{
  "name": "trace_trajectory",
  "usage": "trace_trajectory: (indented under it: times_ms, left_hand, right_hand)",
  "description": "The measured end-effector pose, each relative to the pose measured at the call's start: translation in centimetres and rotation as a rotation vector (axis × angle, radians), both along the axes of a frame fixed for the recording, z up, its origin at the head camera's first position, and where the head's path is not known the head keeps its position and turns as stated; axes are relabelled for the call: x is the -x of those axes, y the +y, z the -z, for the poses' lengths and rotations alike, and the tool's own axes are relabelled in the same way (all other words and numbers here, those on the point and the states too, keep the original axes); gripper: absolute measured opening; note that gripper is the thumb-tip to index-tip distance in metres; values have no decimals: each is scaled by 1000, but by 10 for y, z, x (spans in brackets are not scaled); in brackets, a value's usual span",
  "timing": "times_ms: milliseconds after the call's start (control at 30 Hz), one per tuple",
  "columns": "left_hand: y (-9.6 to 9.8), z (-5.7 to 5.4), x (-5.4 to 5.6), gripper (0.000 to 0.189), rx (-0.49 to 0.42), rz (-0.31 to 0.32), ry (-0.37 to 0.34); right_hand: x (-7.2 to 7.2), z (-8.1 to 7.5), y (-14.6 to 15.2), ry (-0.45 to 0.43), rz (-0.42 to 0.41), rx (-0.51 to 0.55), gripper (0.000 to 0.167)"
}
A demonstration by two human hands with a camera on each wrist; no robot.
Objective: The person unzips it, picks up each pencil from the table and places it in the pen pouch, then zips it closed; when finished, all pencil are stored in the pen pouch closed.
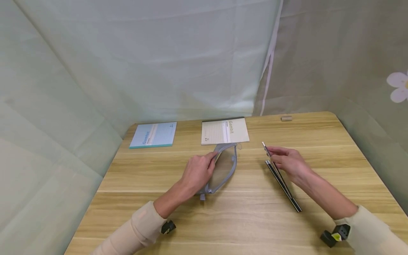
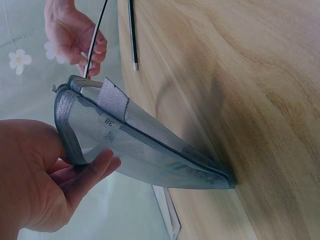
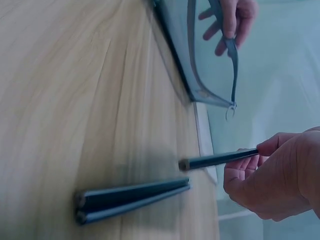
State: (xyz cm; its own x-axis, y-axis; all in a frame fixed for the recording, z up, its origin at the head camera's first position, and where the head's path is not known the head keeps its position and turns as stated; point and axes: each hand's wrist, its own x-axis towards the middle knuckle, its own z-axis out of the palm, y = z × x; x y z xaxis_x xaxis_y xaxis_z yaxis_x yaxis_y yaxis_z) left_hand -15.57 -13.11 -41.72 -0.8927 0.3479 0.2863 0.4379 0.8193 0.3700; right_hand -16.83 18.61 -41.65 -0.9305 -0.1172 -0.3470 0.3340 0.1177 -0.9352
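A grey-blue mesh zip pouch [image 1: 234, 165] stands on the table with its mouth open toward the right. My left hand [image 1: 198, 171] holds its upper edge, thumb on one side of the wall and fingers on the other. To the right, my right hand [image 1: 290, 164] pinches a dark pencil [image 3: 212, 160] between thumb and fingertips, raised at a slant. Beneath it, two more dark pencils [image 3: 132, 197] lie side by side on the wood. In the left wrist view, a fabric tab [image 2: 114, 100] sticks out from the pouch's zip end.
At the back left lies a blue notebook [image 1: 153, 134]. A cream notebook [image 1: 224, 131] is just behind the pouch. Near the far right edge sits a small brownish cylinder [image 1: 286, 118]. Cloth curtains [image 1: 191, 60] hang around the wooden table [image 1: 242, 223].
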Motion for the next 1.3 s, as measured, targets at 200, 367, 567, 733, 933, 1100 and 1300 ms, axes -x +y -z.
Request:
trace_trajectory:
  times_ms: [200,367,567,733,933,1100,1300]
  left_hand:
    - [0,0,0,29,16,-1,10]
    - [0,-1,0,29,14,-2,17]
    - [1,-1,0,28,19,-4,25]
    - [0,0,0,28,22,-1,40]
    - [1,0,0,27,30,-3,59]
    - [0,1,0,28,31,3,64]
    - [0,2,1,27,31,8,85]
  right_hand:
    - [5,-4,-24,12,16,85,52]
    - [8,-2,-46,-5,28,192,50]
    - [14,3,-72,-33,58,246,50]
    - [19,9,-88,-41,89,311,48]
    - [20,15,-104,-30,167,378,44]
    - [19,18,-114,-19,203,398,40]
    - [20,15,-117,-18,230,427,46]
